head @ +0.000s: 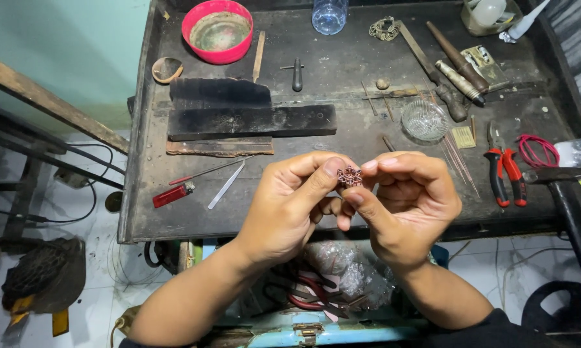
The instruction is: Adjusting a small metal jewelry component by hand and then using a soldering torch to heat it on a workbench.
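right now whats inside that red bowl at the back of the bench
The red bowl on the dark workbench shows a dull grey-green, crusted-looking inner surface and no separate objects that I can make out. The near rim hides a sliver of the bottom.

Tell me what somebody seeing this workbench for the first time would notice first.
Probably the small reddish filigree ornament, pinched between the fingertips of the left hand and right hand at the centre, just above the dark workbench. Next, the bright pink bowl at the bench's far left edge, and the red-handled pliers lying at the right beside a coil of pink wire.
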